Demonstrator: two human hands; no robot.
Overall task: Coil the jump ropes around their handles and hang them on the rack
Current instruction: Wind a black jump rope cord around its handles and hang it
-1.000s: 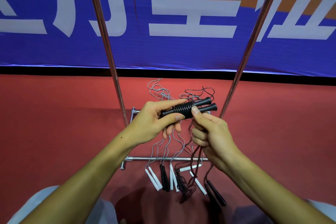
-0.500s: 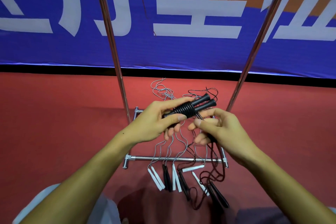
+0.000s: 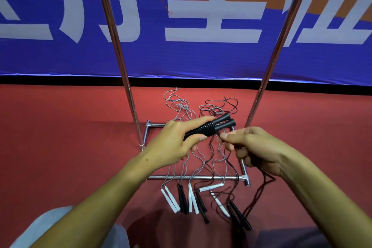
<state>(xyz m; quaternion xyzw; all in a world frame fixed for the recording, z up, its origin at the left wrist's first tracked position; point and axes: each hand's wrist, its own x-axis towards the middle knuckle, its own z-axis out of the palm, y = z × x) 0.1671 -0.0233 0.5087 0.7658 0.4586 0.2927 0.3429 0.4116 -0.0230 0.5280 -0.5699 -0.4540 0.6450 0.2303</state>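
Since the earlier frame, the right hand has been drawn rightward from the black handles, a thin black cord pinched in its curled fingers. Nearest, below the handles, spare white and black jump ropes are laid on the red floor. The paired handles, already coiled, are gripped by the left hand between the rack uprights. Beyond them, a blue banner is seen.

Blue banner behind red floor
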